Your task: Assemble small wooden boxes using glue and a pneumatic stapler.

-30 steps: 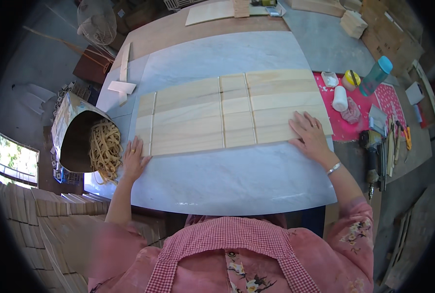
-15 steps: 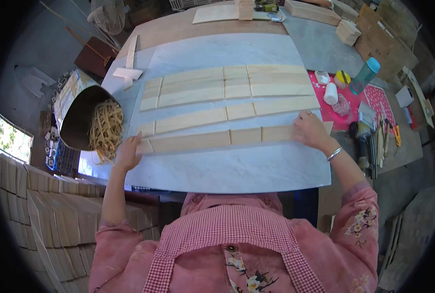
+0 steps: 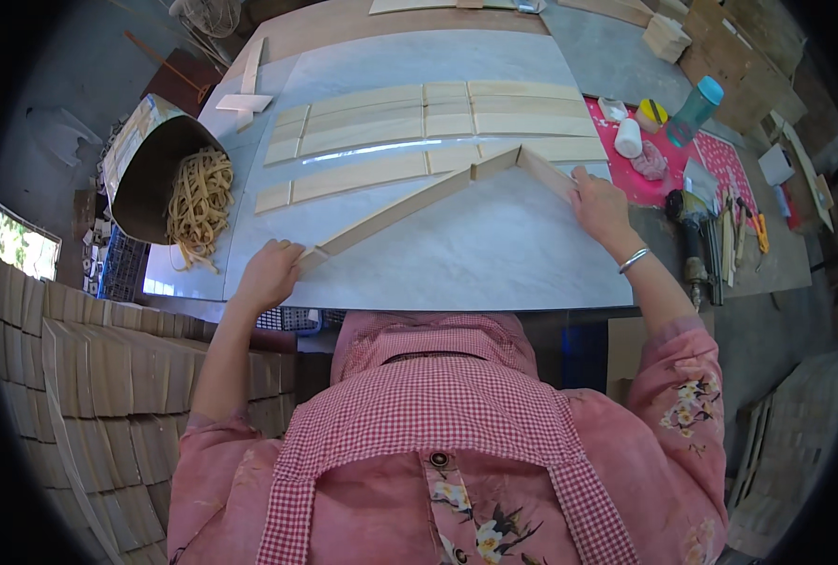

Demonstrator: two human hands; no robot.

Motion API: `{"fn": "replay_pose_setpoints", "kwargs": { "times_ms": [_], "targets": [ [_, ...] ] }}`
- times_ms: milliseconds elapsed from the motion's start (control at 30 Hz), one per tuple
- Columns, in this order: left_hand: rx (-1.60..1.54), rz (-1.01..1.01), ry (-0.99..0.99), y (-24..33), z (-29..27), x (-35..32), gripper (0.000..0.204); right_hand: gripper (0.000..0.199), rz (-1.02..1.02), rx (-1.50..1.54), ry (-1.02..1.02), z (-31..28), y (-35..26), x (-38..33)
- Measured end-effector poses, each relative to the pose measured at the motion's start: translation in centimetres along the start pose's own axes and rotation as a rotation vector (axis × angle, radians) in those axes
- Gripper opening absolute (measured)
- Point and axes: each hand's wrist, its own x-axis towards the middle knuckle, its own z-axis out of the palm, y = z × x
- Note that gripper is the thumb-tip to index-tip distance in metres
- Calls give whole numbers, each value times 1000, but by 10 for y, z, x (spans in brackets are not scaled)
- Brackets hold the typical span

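Observation:
A long thin grooved wooden strip stands on edge above the white tabletop, bent at its grooves into a wide peak pointing away from me. My left hand grips its left end near the table's front edge, fingers closed. At the other end, my right hand pinches the short right section. Just beyond lies another grooved strip, flat and partly hidden behind the bent one. Farther back, several grooved strips lie side by side.
On the left, a tipped container spills tan bands. A pink mat at right carries a white bottle and a teal bottle. Near its edge lie a power tool and hand tools. Wooden pieces are stacked at lower left.
The nearest strip was lying straight; now it is lifted on edge and folded at its grooves. My left hand has closed round its end, and both hands have come nearer each other.

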Motion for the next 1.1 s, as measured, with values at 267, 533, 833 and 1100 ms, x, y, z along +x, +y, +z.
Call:
{"fn": "replay_pose_setpoints", "kwargs": {
  "times_ms": [267,533,833,1100],
  "targets": [
    [-449,-49,-142,10,-10,12,71,24,-243,93,-86,8,-19,4],
    [-1036,-382,95,-35,-1,29,45,22,-411,512,-239,-37,-75,19],
    [-1190,-208,30,-26,11,39,43,18,-648,385,-76,-35,-154,8],
    [-1155,-114,-84,-1,31,51,39,26,-718,495,287,32,-189,-24]
  ]
}}
